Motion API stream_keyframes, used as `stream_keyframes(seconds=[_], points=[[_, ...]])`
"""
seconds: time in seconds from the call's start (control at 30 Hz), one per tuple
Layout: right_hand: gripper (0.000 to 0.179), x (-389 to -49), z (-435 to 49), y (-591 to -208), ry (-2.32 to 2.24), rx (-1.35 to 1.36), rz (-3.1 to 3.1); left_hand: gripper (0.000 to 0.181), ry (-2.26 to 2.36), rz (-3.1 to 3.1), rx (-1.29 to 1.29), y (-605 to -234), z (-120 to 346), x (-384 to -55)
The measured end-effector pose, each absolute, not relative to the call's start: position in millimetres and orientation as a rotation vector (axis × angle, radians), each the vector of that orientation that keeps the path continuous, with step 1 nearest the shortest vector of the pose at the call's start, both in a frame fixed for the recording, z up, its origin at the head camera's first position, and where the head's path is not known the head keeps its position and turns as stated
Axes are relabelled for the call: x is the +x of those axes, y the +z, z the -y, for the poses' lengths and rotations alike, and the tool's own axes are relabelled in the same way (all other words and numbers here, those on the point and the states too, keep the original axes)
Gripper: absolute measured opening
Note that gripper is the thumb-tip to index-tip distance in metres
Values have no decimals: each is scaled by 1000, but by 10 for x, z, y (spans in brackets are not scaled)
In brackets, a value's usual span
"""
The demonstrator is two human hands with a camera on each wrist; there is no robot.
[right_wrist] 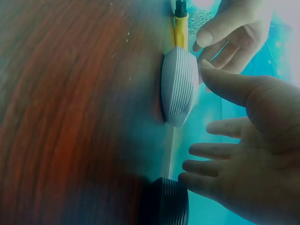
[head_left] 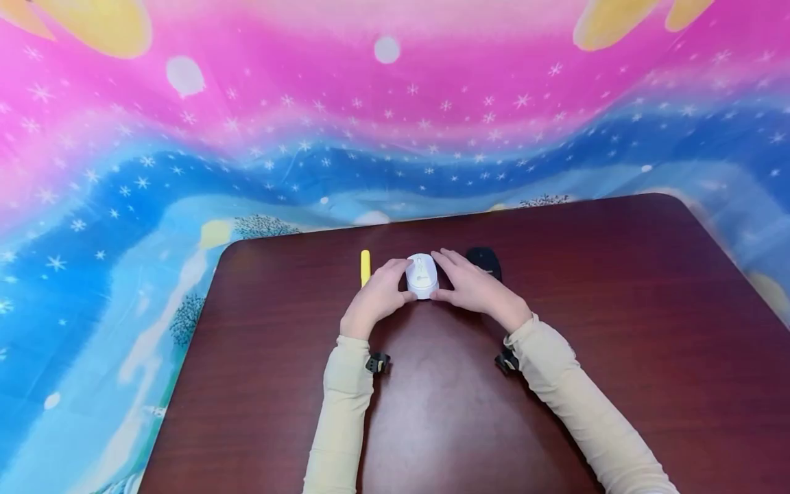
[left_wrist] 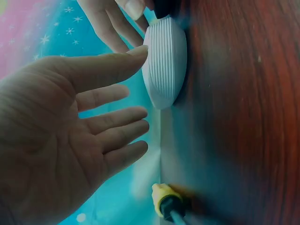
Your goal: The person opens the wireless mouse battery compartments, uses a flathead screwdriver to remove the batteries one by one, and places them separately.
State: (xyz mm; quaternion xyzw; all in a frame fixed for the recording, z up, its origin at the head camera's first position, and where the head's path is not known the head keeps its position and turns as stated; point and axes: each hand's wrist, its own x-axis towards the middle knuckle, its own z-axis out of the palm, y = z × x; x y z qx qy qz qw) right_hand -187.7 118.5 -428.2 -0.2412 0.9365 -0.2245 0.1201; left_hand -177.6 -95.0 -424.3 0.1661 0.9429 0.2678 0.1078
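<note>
A white computer mouse (head_left: 422,276) with ribbed sides (left_wrist: 165,65) lies on the table between the two hands. My left hand (head_left: 379,293) is at its left side, thumb tip right at the mouse's near end and the other fingers loosely extended. On the opposite side is my right hand (head_left: 474,285), its thumb also close to the near end and its fingers spread and relaxed. Both palms face inward, and neither hand curls round the mouse in the wrist views.
A yellow-handled tool (head_left: 365,266), apparently a screwdriver, lies just beyond the left hand. Behind the right hand sits a black mouse (head_left: 484,261) with ribbed sides, partly covered by that hand. The dark wooden table (head_left: 259,370) meets a colourful printed cloth (head_left: 345,171) at its far edge.
</note>
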Motion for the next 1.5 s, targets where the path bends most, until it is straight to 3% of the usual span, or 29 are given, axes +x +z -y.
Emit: stream_keyframes(seconds=[0.47, 1.5], points=[[79, -1803, -1092, -4302, -671, -703, -2695, 66, 837, -2721, 495, -4349, 978, -1762], [84, -1880, -1055, -4474, -753, -761, -2700, 71, 808, -2752, 485, -4411, 953, -1823]])
